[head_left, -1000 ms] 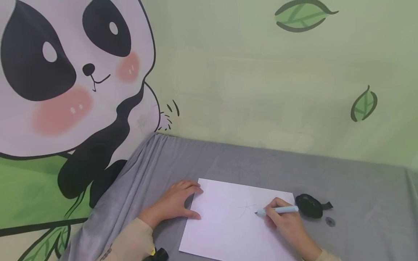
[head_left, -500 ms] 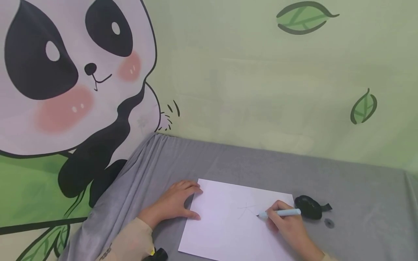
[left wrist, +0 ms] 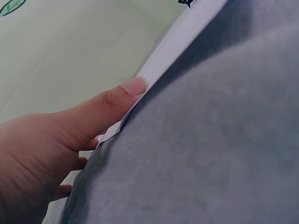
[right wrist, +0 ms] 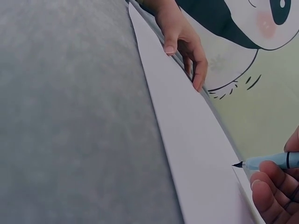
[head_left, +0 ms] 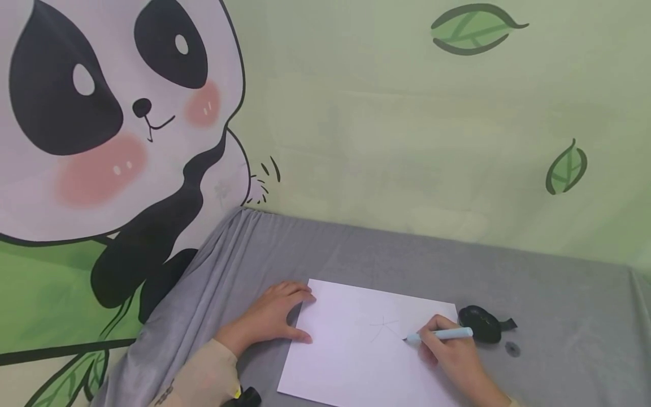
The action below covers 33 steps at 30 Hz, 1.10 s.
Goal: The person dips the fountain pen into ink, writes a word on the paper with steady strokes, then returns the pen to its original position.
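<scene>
A white sheet of paper (head_left: 346,350) lies on the grey cloth, with a few thin strokes (head_left: 383,325) crossing near its middle. My right hand (head_left: 452,353) pinches a light blue pen (head_left: 447,333), whose dark pointed tip is at the paper, at the lower end of the right slanting stroke. In the right wrist view the pen's dark nib (right wrist: 238,164) shows clearly. My left hand (head_left: 274,314) rests at the sheet's left edge, thumb and fingertips on the paper, spread apart. The left wrist view shows the left thumb (left wrist: 135,86) lying along that edge.
Just right of the sheet lie a black rounded object (head_left: 480,324) with a short tab and a small grey disc (head_left: 512,349). A black item (head_left: 248,397) sits by the left sleeve. Behind the grey cloth (head_left: 356,243) stands a wall (head_left: 396,141) with a painted panda.
My right hand and the pen have moved slightly right and down across the paper, lengthening the right slanting stroke. The left hand has stayed in place on the sheet.
</scene>
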### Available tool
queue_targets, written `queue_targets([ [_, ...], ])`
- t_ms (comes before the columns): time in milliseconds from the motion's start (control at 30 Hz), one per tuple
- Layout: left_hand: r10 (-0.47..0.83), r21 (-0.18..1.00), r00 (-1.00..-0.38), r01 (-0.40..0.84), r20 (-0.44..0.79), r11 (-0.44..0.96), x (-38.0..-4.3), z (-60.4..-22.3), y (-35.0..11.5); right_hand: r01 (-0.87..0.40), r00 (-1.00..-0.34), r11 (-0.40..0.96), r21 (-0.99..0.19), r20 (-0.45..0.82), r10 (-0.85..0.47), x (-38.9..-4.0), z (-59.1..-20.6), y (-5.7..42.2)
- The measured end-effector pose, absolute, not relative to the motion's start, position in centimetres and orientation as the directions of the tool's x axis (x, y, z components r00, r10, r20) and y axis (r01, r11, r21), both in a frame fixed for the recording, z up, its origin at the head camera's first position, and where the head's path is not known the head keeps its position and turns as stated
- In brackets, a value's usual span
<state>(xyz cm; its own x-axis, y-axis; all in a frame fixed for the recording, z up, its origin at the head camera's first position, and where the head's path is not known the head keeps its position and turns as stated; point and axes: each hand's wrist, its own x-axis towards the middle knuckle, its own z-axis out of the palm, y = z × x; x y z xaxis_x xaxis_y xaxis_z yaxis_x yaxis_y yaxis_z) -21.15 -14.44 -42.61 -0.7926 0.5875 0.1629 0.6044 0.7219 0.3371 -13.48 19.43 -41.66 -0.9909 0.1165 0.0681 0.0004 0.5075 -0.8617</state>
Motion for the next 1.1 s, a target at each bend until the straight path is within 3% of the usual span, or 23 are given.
queue_targets([
  [500,0.587,0.354,-0.799,0.591,0.134,0.725,-21.16,-42.69,-14.44,0.099,-0.989,0.549,-0.83,-0.021,0.146,-13.31,-41.21,19.66],
  [1100,0.589,0.339,-0.795,0.599,0.143,0.726,-21.18,-42.53,-14.46,0.042,-0.992,0.503,-0.863,0.026,0.127,-13.4,-41.11,20.13],
])
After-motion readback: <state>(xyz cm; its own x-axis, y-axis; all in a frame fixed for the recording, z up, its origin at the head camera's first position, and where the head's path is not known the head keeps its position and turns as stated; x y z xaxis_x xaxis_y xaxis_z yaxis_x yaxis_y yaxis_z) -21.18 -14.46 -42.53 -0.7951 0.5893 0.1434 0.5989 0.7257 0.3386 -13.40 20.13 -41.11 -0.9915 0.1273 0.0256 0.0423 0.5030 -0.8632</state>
